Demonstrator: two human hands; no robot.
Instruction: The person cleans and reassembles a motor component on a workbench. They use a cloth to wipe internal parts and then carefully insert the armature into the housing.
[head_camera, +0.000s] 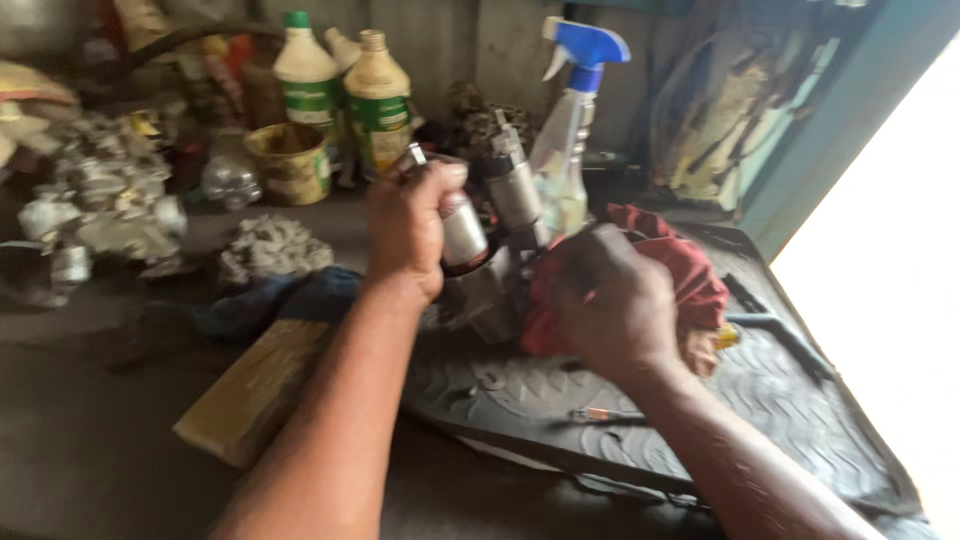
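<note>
My left hand (408, 230) is closed around a cylindrical metal part (463, 233) of a grey metal assembly (495, 290), holding it upright over a black rubber mat (760, 400). My right hand (610, 300) grips a red rag (690, 275) and presses it against the right side of the assembly. A second metal cylinder (512, 185) rises from the assembly just behind the hands.
A spray bottle with a blue nozzle (565, 150) stands behind the hands. Two dirty plastic bottles (345, 90) and a small tin (290, 160) sit at the back. Crumpled metal parts (100, 200) lie left. A wooden block (255, 390) and dark cloth (280, 300) lie near my left forearm.
</note>
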